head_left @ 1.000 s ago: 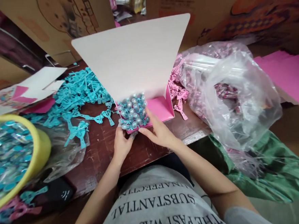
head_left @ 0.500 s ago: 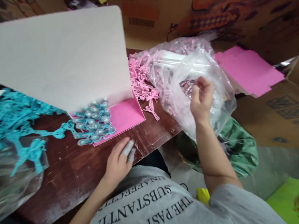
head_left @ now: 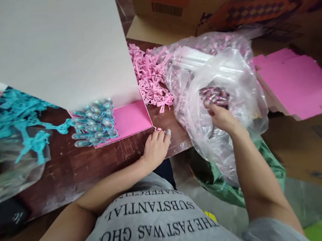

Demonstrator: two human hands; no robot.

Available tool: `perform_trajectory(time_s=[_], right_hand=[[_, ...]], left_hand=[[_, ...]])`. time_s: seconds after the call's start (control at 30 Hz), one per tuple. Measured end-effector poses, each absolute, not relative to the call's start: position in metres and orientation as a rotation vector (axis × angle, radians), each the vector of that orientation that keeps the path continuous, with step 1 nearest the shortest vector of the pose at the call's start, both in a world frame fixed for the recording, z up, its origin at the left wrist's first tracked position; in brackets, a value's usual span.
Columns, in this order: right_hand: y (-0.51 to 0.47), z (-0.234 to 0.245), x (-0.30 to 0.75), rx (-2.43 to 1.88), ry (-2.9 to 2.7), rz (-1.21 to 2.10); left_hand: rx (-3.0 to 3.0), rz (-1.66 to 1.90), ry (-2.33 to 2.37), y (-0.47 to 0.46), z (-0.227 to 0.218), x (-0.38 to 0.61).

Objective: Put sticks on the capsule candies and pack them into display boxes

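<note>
My left hand point(head_left: 157, 144) rests at the table's front edge, its fingers curled down on a small pink plastic piece point(head_left: 158, 129) that pokes out beyond the fingertips. My right hand point(head_left: 224, 118) reaches into the mouth of a clear plastic bag point(head_left: 186, 93). Its fingers bend together against shiny pink capsules point(head_left: 216, 95) inside; the fingertips are partly hidden. Left of my left hand stands an upright white-sided box point(head_left: 62, 50) with a pink flap point(head_left: 130, 117). Several clear-and-blue capsules point(head_left: 96, 123) lie in rows on that flap.
Pink plastic pieces point(head_left: 149, 73) are heaped between box and bag. Blue plastic pieces point(head_left: 22, 111) pile up at left, beside another clear bag point(head_left: 22, 181). Folded pink card point(head_left: 296, 81) lies at right. Large cardboard cartons point(head_left: 168, 28) stand behind; a green sack point(head_left: 235, 194) hangs below the bag.
My left hand has moved right and forward onto a pink piece. My right hand has lowered from above the bag's opening into it, among the capsules. The view has shifted slightly.
</note>
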State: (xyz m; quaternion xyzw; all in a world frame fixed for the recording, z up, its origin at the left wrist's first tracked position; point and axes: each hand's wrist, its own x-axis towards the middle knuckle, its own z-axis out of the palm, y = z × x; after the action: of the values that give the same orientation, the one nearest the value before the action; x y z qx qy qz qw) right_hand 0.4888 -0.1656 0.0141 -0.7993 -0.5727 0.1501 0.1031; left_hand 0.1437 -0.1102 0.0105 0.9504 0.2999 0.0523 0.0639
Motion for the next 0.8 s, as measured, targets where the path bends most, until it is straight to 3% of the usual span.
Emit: perform_trajectory(time_s=[0.27, 0.33, 0.53, 0.67, 0.8], right_hand=[[-0.201, 0.038, 0.440, -2.078, -1.328, -0.148], [-0.212, 0.051, 0.412, -1.887, -1.219, -0.071], [-0.209, 0.057, 0.337, -1.375, -1.441, 0.710], [-0.201, 0.055, 0.308, -1.351, -1.641, 0.678], [-0.211, 0.062, 0.286, -1.428, -1.787, 0.547]], left_hand=[[2.662, 0.176, 1.149, -0.110, 0.007, 0.135], [2.562, 0.305, 1.083, -0.107, 0.011, 0.126], [1.953, 0.484, 0.692, -0.104, 0.045, 0.086], [1.716, 0.390, 0.618, -0.102, 0.064, 0.070], [1.885, 0.376, 0.601, -0.093, 0.075, 0.054]])
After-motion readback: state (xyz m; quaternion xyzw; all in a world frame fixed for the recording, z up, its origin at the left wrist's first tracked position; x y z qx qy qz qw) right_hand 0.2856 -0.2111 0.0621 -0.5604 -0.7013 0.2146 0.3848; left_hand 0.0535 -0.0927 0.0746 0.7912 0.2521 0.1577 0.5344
